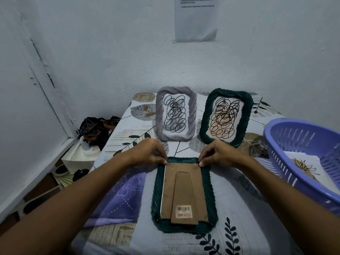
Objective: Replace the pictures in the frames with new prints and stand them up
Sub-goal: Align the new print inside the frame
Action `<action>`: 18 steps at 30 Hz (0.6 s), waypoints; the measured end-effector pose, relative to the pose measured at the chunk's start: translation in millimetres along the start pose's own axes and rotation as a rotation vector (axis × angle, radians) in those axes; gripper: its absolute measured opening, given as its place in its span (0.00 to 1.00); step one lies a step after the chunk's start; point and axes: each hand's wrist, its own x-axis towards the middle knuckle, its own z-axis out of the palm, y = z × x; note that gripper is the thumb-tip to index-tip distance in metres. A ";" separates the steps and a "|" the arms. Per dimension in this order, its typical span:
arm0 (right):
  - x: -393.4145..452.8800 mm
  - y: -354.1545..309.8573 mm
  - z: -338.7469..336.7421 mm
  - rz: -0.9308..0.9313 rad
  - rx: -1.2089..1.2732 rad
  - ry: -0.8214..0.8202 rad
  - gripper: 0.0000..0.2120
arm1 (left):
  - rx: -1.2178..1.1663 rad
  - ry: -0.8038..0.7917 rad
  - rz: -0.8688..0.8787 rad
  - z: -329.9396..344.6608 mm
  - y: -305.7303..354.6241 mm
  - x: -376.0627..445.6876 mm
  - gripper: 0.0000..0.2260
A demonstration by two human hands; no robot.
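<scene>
- Two frames stand upright at the far side of the bed: a grey twisted-rim frame on the left and a dark green frame just beside it on the right, each showing a print of looping scribbles; whether these are the new prints cannot be told.
- A third green frame lies face down near the person, its brown backing board with folded stand and barcode sticker facing up; a thin white edge (perhaps a print or the glass) shows along the board's left side.
- The left hand pinches the board's far left corner with thumb and fingers; the right hand pinches the far right corner.
- By this reading the third frame is mid-change: board not seated or just being lifted, and the frame not yet stood up.
- A purple basket at the right edge holds a sheet with a yellow flower drawing.
- The bed carries a leaf-patterned sheet, with a purple cloth left of the flat frame.
- Pale blue walls meet in a corner; a printed notice hangs above, dark bundled fabric lies at the left.
</scene>
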 end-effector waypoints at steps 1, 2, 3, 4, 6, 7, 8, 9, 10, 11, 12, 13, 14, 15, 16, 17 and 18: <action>-0.3 0.8 -0.4 0.002 0.001 -0.003 0.04 | -0.010 -0.005 -0.008 -0.5 0.1 -0.7 0.05; -0.7 1.3 -0.8 0.003 0.002 -0.007 0.05 | -0.019 -0.009 -0.015 -0.7 -0.4 -1.2 0.05; -1.0 2.3 -0.8 0.002 0.005 -0.008 0.05 | -0.029 -0.011 -0.020 -0.4 -0.8 -1.5 0.05; -1.3 3.2 -0.5 0.001 0.010 -0.003 0.06 | -0.039 -0.008 -0.022 0.2 -1.1 -1.8 0.05; -2.1 3.9 1.0 0.006 0.015 0.018 0.06 | -0.046 0.013 -0.026 1.6 -1.3 -2.2 0.05; -2.3 3.9 1.8 0.011 0.016 0.027 0.06 | -0.054 0.026 -0.032 2.3 -1.1 -2.5 0.05; -2.6 3.7 2.5 0.014 0.015 0.035 0.06 | -0.064 0.038 -0.038 2.9 -1.0 -3.0 0.05; -2.7 3.3 3.0 0.018 0.015 0.041 0.06 | -0.072 0.049 -0.039 3.4 -0.2 -3.7 0.05; -2.9 2.6 3.5 0.020 0.016 0.047 0.06 | -0.076 0.059 -0.039 3.8 0.2 -3.9 0.05; -3.1 2.1 4.0 0.023 0.018 0.055 0.06 | -0.074 0.065 -0.038 4.3 0.6 -4.4 0.05; -3.3 1.4 4.5 0.024 0.016 0.063 0.05 | -0.070 0.068 -0.036 4.8 0.5 -4.7 0.05; -3.5 1.1 4.8 0.027 0.011 0.072 0.05 | -0.066 0.070 -0.036 5.1 0.5 -4.8 0.05; -3.5 1.0 5.1 0.031 0.006 0.077 0.05 | -0.063 0.071 -0.038 5.4 0.5 -5.0 0.04; -3.3 1.2 5.7 0.036 0.004 0.080 0.05 | -0.060 0.071 -0.046 5.6 1.0 -5.4 0.04; -3.3 1.2 6.4 0.040 0.004 0.082 0.05 | -0.056 0.068 -0.056 5.6 1.9 -5.9 0.04; -3.3 1.4 7.1 0.043 0.006 0.086 0.05 | -0.049 0.064 -0.065 5.5 3.3 -6.2 0.04; -3.4 1.5 7.8 0.045 0.008 0.092 0.05 | -0.040 0.063 -0.073 5.6 3.8 -6.3 0.04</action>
